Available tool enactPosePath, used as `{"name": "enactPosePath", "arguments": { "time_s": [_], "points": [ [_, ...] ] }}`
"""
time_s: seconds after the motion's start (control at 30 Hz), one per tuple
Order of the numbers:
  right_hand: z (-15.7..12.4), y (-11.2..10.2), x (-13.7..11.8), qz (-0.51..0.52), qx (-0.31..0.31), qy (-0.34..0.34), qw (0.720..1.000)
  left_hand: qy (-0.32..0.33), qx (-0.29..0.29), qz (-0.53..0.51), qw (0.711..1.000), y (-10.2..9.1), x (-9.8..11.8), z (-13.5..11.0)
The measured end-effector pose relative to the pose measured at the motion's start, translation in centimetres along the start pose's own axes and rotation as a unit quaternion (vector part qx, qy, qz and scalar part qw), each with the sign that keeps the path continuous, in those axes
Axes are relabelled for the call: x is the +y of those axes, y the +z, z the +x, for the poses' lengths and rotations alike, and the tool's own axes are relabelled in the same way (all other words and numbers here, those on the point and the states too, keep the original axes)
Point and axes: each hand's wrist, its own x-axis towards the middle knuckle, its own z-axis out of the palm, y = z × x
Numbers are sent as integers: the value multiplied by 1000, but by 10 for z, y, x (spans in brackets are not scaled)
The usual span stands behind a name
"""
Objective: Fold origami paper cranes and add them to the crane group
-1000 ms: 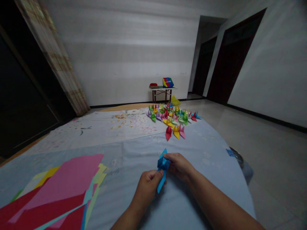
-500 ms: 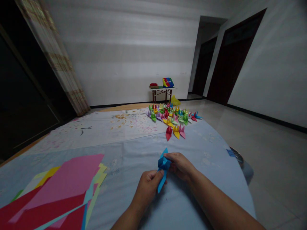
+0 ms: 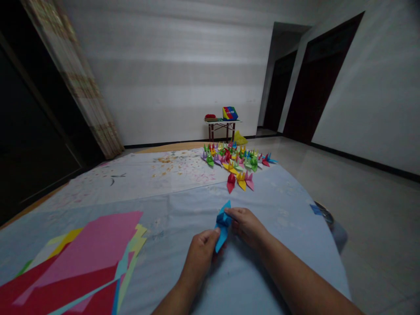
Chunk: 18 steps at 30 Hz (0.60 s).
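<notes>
Half-hidden blue paper fold (image 3: 223,224) between left hand (image 3: 201,253) and right hand (image 3: 246,225)

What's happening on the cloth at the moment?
A person holds a blue folded paper over the light blue cloth with both bare hands: the left hand pinches its lower end, the right hand its upper part. Loose coloured sheets lie to the left, and a cluster of folded paper figures sits farther ahead on the cloth.

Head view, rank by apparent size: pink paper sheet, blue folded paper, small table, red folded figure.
1. pink paper sheet, also nearest.
2-3. blue folded paper and small table look alike; the table is far off.
4. red folded figure.
</notes>
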Motion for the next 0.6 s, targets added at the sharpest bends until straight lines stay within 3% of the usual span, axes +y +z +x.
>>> {"name": "enactPosePath", "arguments": {
  "time_s": [0.6],
  "points": [
    [-1, 0, -7, 4, 34, -62, 997, -27, 8, -17, 999, 0, -8, 5]
  ]
}}
